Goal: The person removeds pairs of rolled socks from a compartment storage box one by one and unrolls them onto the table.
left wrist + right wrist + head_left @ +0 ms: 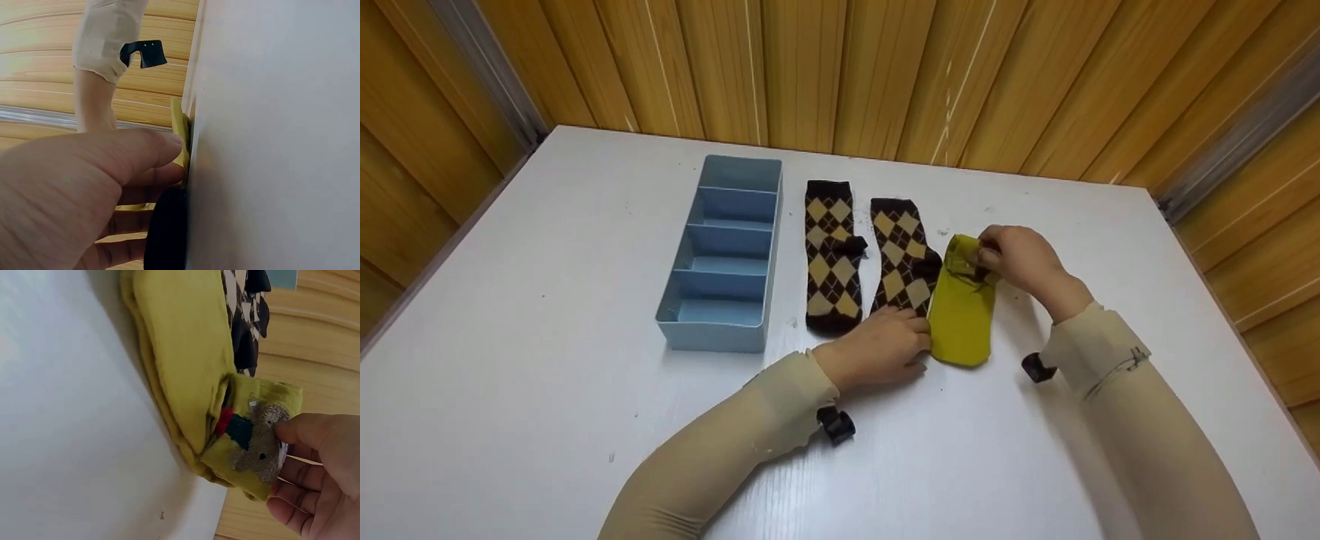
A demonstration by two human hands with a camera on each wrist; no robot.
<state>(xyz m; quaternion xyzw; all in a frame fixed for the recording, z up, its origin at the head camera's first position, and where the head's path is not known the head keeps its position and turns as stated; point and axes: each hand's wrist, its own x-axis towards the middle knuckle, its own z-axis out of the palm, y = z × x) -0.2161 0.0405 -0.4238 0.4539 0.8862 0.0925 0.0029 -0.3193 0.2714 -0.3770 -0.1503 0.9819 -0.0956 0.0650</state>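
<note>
My right hand [1024, 259] pinches the folded-over cuff of a yellow-green sock [962, 319], lifted at its far end. In the right wrist view, thumb and fingers grip this cuff, which bears a grey animal figure [261, 444] with red and dark green patches. My left hand [877, 349] lies low beside the sock's left edge, over the near end of a dark argyle sock [896, 251]. The left wrist view has its thumb and loosely bent fingers at the edge of the yellow-green sock [179, 121], with a dark sock end [167, 230] under the fingers.
A second argyle sock [830, 259] lies flat to the left, its heel pointing right. Further left stands a light blue divided box [716, 337] with several compartments. The white table [540, 360] meets wood-panelled walls [802, 75] at the back and sides.
</note>
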